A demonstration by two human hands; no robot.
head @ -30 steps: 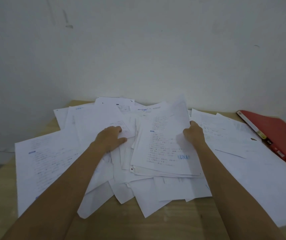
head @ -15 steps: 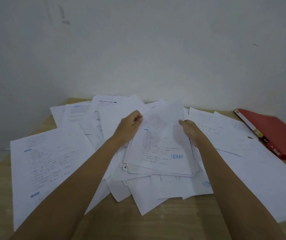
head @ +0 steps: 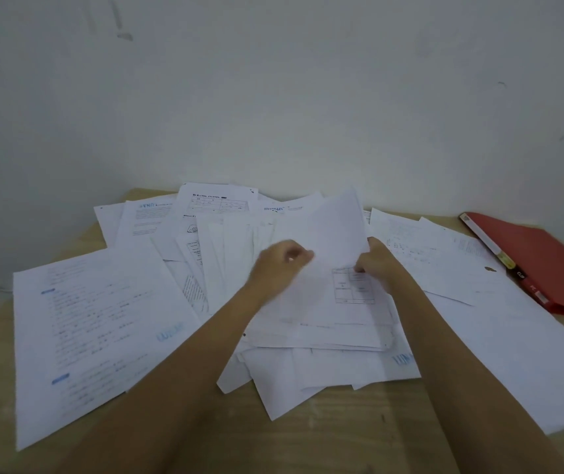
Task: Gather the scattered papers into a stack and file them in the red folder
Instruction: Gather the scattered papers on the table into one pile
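Note:
White printed papers lie scattered across a wooden table. A small pile of sheets sits in the middle. My right hand pinches the right edge of a sheet whose far end stands lifted above the pile. My left hand is blurred, fingers curled, over the pile's left part; whether it grips paper is unclear. The red folder lies shut at the table's right edge, partly under a sheet.
A pale wall rises right behind the table. Large sheets hang over the table's right front edge and cover its left side. Bare wood shows along the near edge.
My left hand has moved right from the left papers to the central pile. The top sheet with the blue logo is gone from view, and a sheet now stands lifted at my right hand.

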